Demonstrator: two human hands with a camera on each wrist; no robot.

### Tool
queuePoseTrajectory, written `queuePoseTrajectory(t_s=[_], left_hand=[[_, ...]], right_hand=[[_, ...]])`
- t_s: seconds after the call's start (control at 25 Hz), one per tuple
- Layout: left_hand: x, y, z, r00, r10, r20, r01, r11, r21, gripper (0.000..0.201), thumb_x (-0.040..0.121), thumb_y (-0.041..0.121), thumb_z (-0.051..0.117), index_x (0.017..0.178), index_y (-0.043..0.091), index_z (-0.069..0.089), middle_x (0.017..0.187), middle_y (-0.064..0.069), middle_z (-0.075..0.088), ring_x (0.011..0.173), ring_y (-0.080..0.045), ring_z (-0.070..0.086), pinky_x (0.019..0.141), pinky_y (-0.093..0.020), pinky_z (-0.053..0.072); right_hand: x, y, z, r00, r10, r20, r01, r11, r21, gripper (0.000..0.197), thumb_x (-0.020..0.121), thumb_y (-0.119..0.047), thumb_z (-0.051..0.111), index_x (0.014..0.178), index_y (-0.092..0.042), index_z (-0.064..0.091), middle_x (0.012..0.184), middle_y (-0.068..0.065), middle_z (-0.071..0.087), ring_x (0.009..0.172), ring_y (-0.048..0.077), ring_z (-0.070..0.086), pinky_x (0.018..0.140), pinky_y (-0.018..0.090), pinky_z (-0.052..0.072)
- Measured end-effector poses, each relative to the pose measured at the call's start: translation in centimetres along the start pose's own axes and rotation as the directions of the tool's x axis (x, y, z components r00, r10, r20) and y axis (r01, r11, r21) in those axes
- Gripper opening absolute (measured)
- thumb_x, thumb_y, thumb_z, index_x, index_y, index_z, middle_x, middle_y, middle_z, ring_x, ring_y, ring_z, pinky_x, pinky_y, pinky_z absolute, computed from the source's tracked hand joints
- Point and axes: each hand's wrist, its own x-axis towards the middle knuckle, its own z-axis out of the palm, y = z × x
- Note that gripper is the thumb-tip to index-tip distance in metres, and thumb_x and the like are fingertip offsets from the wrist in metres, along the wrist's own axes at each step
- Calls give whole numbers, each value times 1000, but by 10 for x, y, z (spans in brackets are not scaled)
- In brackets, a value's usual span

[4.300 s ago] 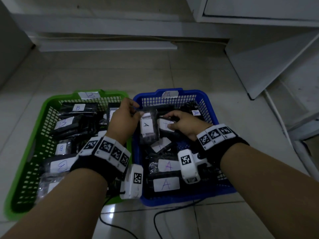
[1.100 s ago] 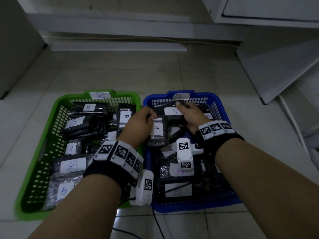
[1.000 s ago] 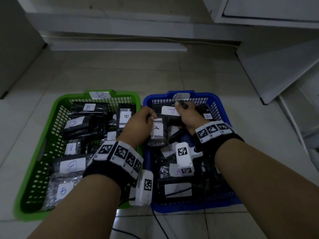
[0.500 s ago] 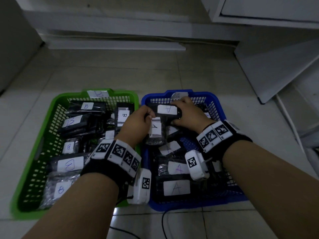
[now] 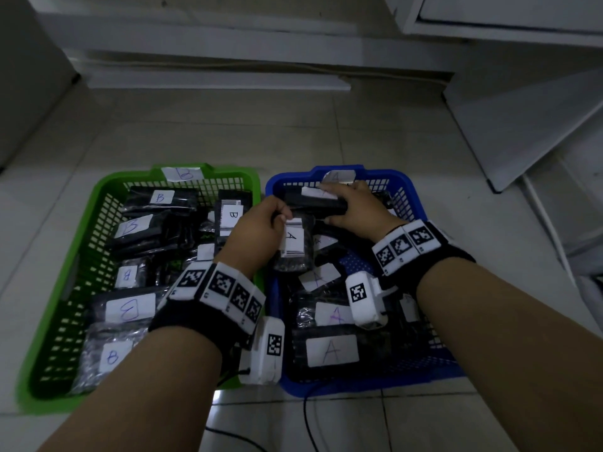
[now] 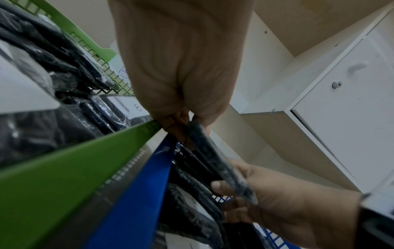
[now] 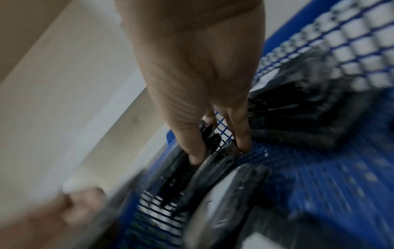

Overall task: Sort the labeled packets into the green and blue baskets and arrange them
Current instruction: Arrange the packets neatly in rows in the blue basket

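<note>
1. Arranging step: the right hand (image 5: pixel 350 212) clamps its fingers on a black packet (image 5: pixel 313 203) at the blue basket (image 5: pixel 421 210), upper centre.
2. The left hand (image 5: pixel 257 233) pinches the same packet's end.
3. Next, I judge: seat it flat against the rear wall.

Dim indoor lighting, pale glossy tiled floor (image 5: pixel 228 132) with dark grout lines, light wall (image 5: pixel 212 8) with a white baseboard ledge (image 5: pixel 215 83), white cabinet (image 5: pixel 509 17) at upper right, white panel (image 5: pixel 522 125) leaning at right, grey surface (image 5: pixel 29 76) at left
</note>
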Motion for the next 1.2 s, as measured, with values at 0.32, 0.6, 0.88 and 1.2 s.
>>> queuePoseTrajectory(t_s=[0.32,0.6,0.88,1.2], left_hand=[[-1,3,1,1000,5,-5,-5,1000,2,15,98,15,41,94,21,53,79,11,53,67,-5,50,56,-18,38],[-1,2,2,1000,0,-3,0,1000,4,15,98,14,40,94,21,54,81,15,52,69,0,47,56,-16,36],[0,0,3,1000,13,-13,-13,1000,-3,16,97,13,40,94,20,54,81,13,53,69,0,47,57,-15,36],[1,-1,3,1000,17,-6,-17,1000,-13,15,97,13,41,94,20,54,82,14,52,70,-1,48,58,-15,37]], right_hand=[[-27,18,5,952,305,-29,-279,901,332,23,80,-12,71,64,-13,55,77,18,68,78,39,70,78,53,56],[-25,14,6,962,272,8,-257,899,356,23,74,-10,77,72,-23,58,94,11,68,88,30,67,81,44,57],[-22,8,14,951,308,-30,-264,859,439,31,79,5,68,78,-14,44,70,15,61,59,33,67,62,49,59],[-29,1,16,933,327,152,-355,753,554,31,80,-7,73,70,-11,44,68,13,60,57,27,61,58,37,56]])
